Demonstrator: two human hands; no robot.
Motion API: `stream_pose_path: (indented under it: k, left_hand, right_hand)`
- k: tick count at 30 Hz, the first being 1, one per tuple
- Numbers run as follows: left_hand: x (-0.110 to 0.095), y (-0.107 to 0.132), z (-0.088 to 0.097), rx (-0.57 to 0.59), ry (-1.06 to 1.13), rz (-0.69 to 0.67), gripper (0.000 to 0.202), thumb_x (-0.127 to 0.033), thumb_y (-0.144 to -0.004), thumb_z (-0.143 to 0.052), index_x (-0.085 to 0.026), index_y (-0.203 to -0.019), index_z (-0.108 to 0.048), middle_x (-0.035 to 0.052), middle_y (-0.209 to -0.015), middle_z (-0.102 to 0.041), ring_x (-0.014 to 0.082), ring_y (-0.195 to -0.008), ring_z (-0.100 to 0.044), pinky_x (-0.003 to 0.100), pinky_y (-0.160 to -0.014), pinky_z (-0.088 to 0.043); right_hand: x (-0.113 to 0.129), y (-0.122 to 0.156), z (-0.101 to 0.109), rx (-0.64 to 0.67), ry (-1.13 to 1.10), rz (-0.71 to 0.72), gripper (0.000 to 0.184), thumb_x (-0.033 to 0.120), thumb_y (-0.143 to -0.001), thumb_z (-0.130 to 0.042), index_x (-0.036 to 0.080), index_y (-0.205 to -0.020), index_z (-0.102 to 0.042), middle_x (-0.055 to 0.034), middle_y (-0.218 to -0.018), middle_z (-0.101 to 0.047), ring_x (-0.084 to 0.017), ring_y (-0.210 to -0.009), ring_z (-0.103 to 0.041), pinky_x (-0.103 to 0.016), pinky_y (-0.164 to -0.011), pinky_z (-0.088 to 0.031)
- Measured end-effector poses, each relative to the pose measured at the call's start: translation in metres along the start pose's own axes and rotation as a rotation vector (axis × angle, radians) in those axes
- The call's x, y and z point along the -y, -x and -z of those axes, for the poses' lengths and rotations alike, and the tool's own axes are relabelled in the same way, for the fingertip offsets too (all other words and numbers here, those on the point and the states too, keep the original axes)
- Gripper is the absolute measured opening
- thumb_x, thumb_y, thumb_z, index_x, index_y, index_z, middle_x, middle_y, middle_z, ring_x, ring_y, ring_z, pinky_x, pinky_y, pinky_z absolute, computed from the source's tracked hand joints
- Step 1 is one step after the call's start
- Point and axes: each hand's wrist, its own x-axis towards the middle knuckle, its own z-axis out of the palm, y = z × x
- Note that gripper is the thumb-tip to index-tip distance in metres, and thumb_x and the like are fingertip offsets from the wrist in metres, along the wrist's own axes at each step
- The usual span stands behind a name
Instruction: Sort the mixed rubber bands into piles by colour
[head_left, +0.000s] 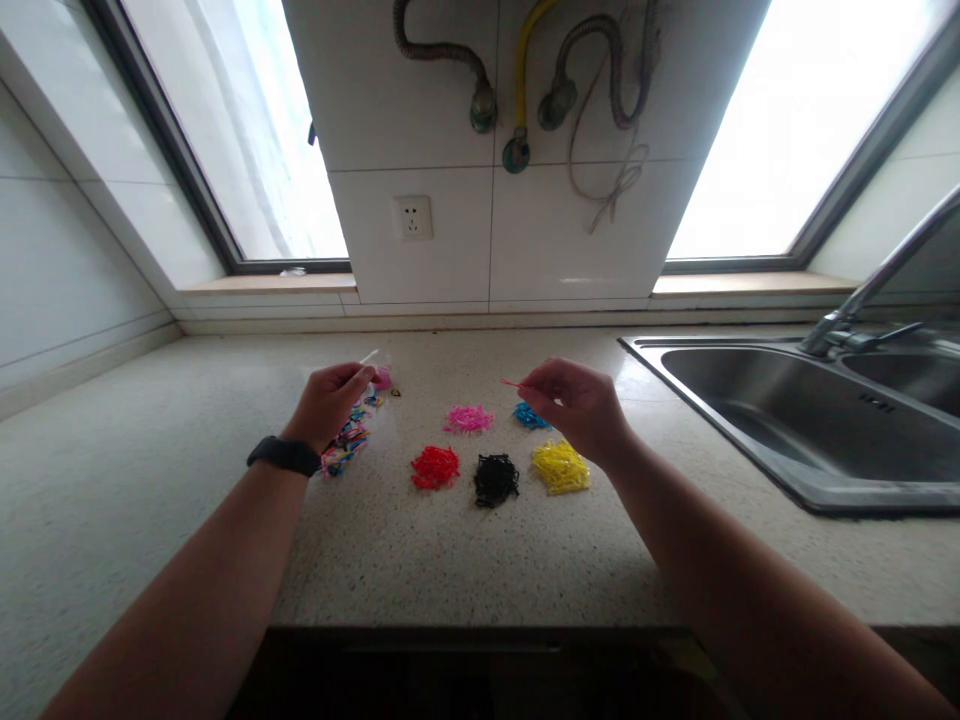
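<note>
My left hand [334, 400], a dark band on its wrist, pinches what looks like the edge of a clear plastic bag [370, 356]; a pink patch shows beside the fingertips. Partly behind this hand lies a mixed-colour heap of small rubber bands [346, 445]. Between thumb and finger of my right hand [574, 400] is a thin red rubber band [511, 383], held above the counter. Below and behind that hand sits a partly covered blue pile [530, 416]. Separate piles are pink [469, 419], red [435, 467], black [496, 480] and yellow [561, 467].
The speckled counter [420, 570] runs to a tiled wall with a power socket [413, 218] and several hoses above. At right is a steel sink [720, 440] with a faucet [832, 330]. The counter's front edge drops off near my forearms.
</note>
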Motion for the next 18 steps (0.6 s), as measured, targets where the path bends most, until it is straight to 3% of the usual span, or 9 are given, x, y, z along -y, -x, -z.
stream_pose_path:
  k: [18]
  left_hand:
    - [-0.0077,0.0014,-0.0004,-0.019,-0.022,-0.018,0.027,-0.037,-0.085,-0.061,-0.015,-0.079,-0.075,-0.0022,-0.051,-0.054,0.0096,-0.048,-0.042,0.023,-0.047,-0.029]
  right_hand:
    - [0.0025,0.0006,-0.0022,0.024,0.023,-0.033,0.014,0.032,-0.082,-0.072,0.019,-0.079,-0.069,0.0029,-0.06,-0.057,-0.009,-0.055,-0.046,-0.026,-0.05,-0.037]
